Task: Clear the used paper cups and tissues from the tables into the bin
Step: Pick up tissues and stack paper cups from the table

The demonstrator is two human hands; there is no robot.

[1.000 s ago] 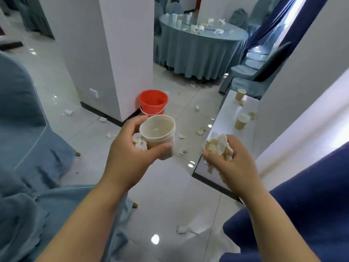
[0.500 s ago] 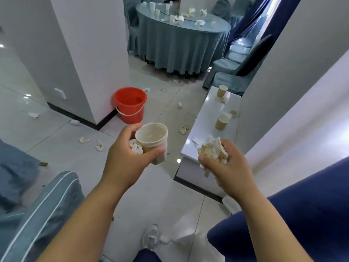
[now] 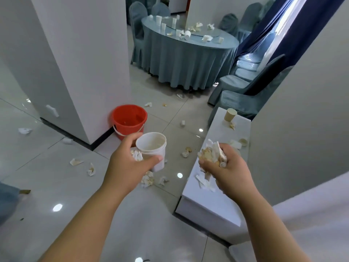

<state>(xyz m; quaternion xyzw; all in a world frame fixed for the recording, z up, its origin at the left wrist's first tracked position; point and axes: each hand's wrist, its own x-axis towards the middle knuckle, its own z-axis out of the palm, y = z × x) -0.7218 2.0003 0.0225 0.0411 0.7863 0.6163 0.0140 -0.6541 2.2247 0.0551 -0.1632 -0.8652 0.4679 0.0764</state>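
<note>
Left hand [image 3: 128, 163] grasping a white cup [image 3: 152, 148] — stained inside — and a tissue scrap [image 3: 137, 155], right hand [image 3: 224, 173] clenched round crumpled tissues [image 3: 212, 154], red bucket [image 3: 129, 120] against the pillar [image 3: 85, 63], floor litter [image 3: 90, 170] around.

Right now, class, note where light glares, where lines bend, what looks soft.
Head view: lamp reflections glare on the glossy floor; the window is blown out white; the pillar leans and bows from the wide lens; the far table looks slightly soft.
</note>
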